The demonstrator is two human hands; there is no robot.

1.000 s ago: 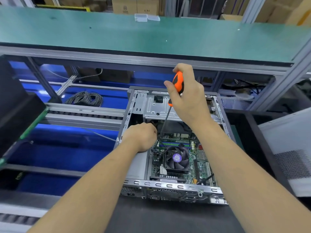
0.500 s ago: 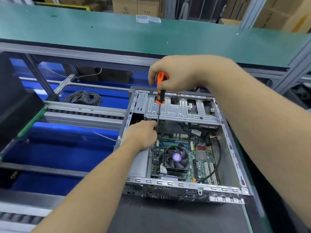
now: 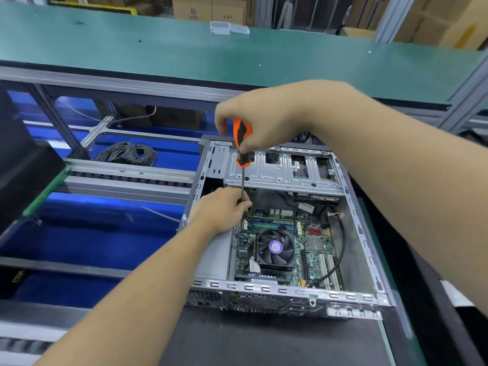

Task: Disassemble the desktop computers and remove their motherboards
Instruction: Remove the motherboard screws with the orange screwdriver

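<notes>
1. Cable coil (image 3: 126, 154), grey, lies at the far left on the blue lower level, behind a grey roller rail (image 3: 126, 178)
2. Left hand (image 3: 224, 210) reaches into the open desktop case (image 3: 367, 233) at its left inner edge; its fingers are curled around the lower part of the screwdriver shaft, pinching it just above the board
3. Screwdriver (image 3: 241, 143) stands nearly upright, orange-and-black handle on top, thin metal shaft running down into the left hand
4. Right hand (image 3: 264, 120) holds the handle from above, fingers and thumb wrapped around its top
5. Motherboard (image 3: 245, 254), green, sits flat in the floor of the case, which lies on its side on a dark mat (image 3: 264, 342) near the front edge of the bench
6. Cooler fan (image 3: 276, 247), black with a purple centre label, sits on the middle of the board; white expansion slots (image 3: 328, 273) lie to its right
7. Drive cage (image 3: 282, 170), bare silver metal, spans the far end of the case above the board
8. Black cable (image 3: 342, 241) curves down the right side of the case interior
9. Green bench top (image 3: 290, 56) stretches across the background, with cardboard boxes (image 3: 208, 9) behind it
</notes>
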